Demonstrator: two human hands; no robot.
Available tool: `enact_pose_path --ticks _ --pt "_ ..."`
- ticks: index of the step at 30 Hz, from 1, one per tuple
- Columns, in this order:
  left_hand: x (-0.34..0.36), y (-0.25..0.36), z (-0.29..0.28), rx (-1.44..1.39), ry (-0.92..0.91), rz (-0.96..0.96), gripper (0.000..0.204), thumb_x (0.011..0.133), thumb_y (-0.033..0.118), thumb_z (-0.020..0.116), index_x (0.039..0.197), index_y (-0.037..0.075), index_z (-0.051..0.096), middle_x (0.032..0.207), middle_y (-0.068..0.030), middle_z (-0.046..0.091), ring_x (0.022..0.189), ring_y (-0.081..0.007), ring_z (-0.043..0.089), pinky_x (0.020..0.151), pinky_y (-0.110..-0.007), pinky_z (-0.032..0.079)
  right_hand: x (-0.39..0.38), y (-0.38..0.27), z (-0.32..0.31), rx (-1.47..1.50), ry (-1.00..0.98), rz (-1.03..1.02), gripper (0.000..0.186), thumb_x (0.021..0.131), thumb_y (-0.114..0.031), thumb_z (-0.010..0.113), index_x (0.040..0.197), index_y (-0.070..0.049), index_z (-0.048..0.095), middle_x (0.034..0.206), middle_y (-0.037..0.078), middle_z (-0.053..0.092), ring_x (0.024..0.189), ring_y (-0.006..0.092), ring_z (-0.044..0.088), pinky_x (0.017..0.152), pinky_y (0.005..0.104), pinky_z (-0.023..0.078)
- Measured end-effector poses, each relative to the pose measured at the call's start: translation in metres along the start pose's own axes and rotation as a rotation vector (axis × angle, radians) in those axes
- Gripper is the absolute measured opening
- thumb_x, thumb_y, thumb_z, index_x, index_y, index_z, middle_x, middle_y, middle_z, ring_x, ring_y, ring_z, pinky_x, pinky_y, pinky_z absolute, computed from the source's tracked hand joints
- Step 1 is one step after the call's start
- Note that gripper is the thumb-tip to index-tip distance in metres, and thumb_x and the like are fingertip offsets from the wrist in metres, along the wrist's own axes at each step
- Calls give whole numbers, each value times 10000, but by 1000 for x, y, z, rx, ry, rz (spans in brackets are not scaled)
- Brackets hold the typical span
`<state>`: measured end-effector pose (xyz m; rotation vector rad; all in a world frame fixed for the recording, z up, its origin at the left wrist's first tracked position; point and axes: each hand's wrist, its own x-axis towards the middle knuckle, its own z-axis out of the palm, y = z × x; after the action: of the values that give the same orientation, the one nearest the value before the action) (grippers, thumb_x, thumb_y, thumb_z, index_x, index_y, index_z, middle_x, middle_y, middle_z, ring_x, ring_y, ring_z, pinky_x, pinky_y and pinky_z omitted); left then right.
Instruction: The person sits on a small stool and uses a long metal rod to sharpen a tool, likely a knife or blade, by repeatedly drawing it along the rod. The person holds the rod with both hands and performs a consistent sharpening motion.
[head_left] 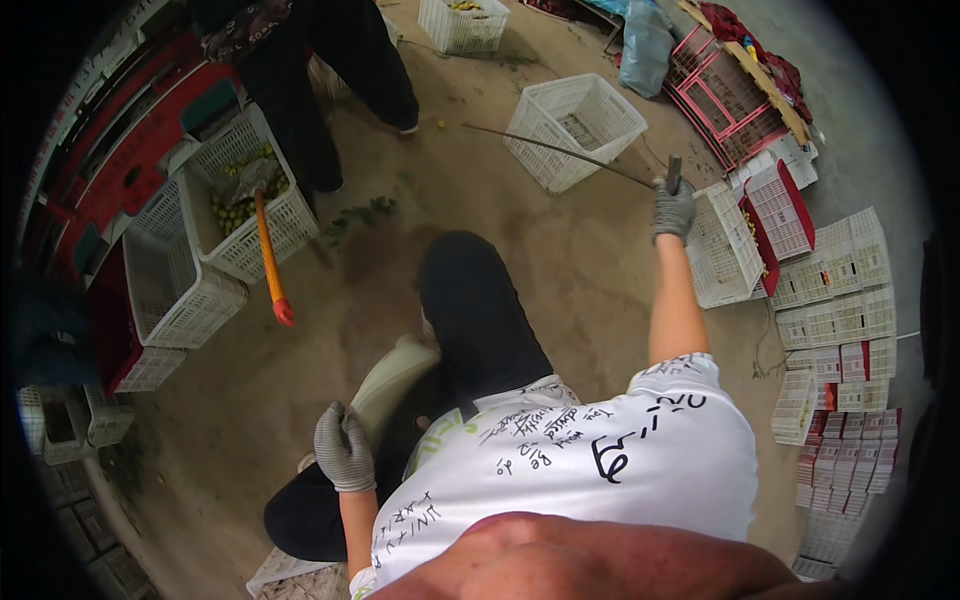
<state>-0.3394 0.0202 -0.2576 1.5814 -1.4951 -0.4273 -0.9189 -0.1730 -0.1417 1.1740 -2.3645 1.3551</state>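
My right hand [674, 212], in a grey knitted glove, reaches out to the right, closed around the dark handle of a long thin metal rod [560, 150]. The rod stretches left across an open white plastic crate [530, 150]; whether it touches the crate, I cannot tell. Just beside that hand, another white crate [725, 250] lies tilted, with small yellowish fruit along its far side. My left hand [343, 452], gloved alike, hangs near my left leg with its fingers loosely extended and nothing visible in them. Next to it is the pale rim of a round tub [385, 385] between my legs.
At left, a white crate [285, 225] holds green-yellow fruit [235, 212] and an orange-handled tool [268, 260]; another crate [165, 270] adjoins it. A person [320, 90] stands behind. Pink metal frames [725, 100] and stacked cartons [835, 270] line the right. Leaves [362, 215] lie on the floor.
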Motion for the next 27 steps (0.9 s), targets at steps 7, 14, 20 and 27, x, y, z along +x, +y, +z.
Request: enact_pose_path --ticks 7,14,20,27 --pt "5 9 -3 145 -78 -21 260 822 62 610 1068 -24 610 1022 -180 629 945 -311 610 862 -362 479 -58 59 165 347 111 303 159 777 -153 696 891 -80 613 793 -1 612 729 130 564 730 314 478" --pt "9 16 -2 254 -83 -10 250 825 96 608 1048 -17 624 995 -172 646 918 -314 626 851 -363 485 -64 31 247 309 58 427 243 787 -164 654 1009 -69 630 889 132 680 776 246 639 747 372 489" --pt "10 17 -2 303 -86 -14 253 823 120 611 1040 -8 631 977 -166 653 904 -310 633 834 -365 487 -61 39 251 280 3 457 250 787 -196 675 1004 -79 634 889 127 686 789 253 648 746 382 491" --pt "13 18 -1 226 -74 -33 237 823 128 620 1016 -7 643 960 -171 656 876 -317 637 805 -369 498 -73 69 184 243 -66 265 281 788 -228 684 1012 -67 629 911 106 679 822 237 637 779 368 483"
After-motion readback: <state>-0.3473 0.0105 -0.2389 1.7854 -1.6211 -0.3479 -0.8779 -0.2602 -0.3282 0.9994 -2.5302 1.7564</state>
